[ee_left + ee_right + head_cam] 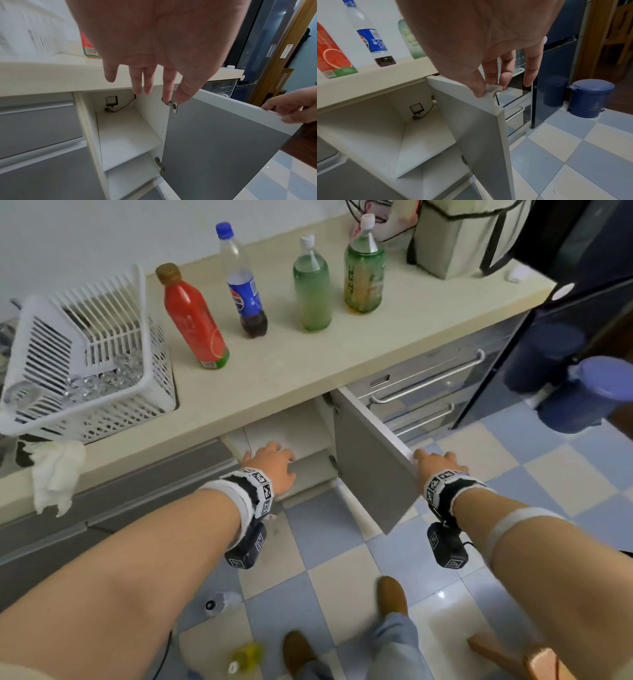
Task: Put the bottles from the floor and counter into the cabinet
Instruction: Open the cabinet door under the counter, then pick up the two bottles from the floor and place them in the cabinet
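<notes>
Several bottles stand on the cream counter (308, 361): a red one (195, 320), a cola bottle (245, 289), a pale green one (312, 292) and a green labelled one (363, 272). On the floor lie a clear bottle (219, 603) and a yellow one (245, 655). The cabinet door (370, 470) stands open, and my right hand (491, 86) grips its top edge. My left hand (142, 83) hovers before the opening with straight fingers, holding nothing. The white shelf (126, 135) has a socket and cable at the back.
A white dish basket (85, 354) and a white cloth (58, 474) are at the counter's left. Drawers with metal handles (428, 381) and a dark fridge (582, 302) lie to the right, with a blue bin (590, 97) on the checked floor. My brown shoes (392, 594) stand near the floor bottles.
</notes>
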Demonstrator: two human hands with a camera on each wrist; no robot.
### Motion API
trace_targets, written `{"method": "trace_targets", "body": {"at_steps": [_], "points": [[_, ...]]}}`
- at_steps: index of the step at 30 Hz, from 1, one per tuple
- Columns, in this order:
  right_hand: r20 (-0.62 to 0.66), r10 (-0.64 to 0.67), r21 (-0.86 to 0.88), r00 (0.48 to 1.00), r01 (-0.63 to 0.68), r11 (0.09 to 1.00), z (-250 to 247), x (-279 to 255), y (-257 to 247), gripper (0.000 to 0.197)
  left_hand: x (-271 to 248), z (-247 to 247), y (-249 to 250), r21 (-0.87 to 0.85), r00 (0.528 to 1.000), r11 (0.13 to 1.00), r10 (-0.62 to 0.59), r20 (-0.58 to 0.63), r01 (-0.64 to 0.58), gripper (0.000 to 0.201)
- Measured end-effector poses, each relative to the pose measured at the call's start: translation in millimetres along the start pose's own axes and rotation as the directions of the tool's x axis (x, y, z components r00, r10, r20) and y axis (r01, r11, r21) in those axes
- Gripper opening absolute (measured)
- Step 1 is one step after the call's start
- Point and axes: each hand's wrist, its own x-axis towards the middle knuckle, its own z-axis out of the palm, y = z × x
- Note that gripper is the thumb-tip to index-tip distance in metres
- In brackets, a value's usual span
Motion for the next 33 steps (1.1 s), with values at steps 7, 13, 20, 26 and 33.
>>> {"method": "trace_targets", "body": {"at_steps": [7,13,20,26,33], "points": [[0.031,-0.177,-0.050,0.984,0.178,0.983,-32,26,47,0.047,27,-3,73,-0.065,0.997,0.996,-0.070,-0.017,0.068,0.046],[0.085,-0.246,-0.003,0.965,0.247,0.969,-33,37,46,0.041,25,0,105,-0.119,0.995,0.988,-0.099,-0.032,0.094,0.047],[0.043,-0.183,-0.122,0.982,0.187,0.975,-42,26,16,0.056,-12,20,70,-0.260,0.983,0.949,-0.182,0.007,0.177,0.054],[-0.080,-0.414,-0.327,0.907,0.369,0.870,-53,1,-81,0.064,-66,50,-10,-0.395,0.945,0.866,-0.327,0.015,0.306,0.055],[0.289,-0.620,-0.416,0.729,0.679,0.605,33,-66,-243,0.033,-151,148,-144,-0.617,0.849,0.638,-0.520,0.097,0.461,0.054]]}}
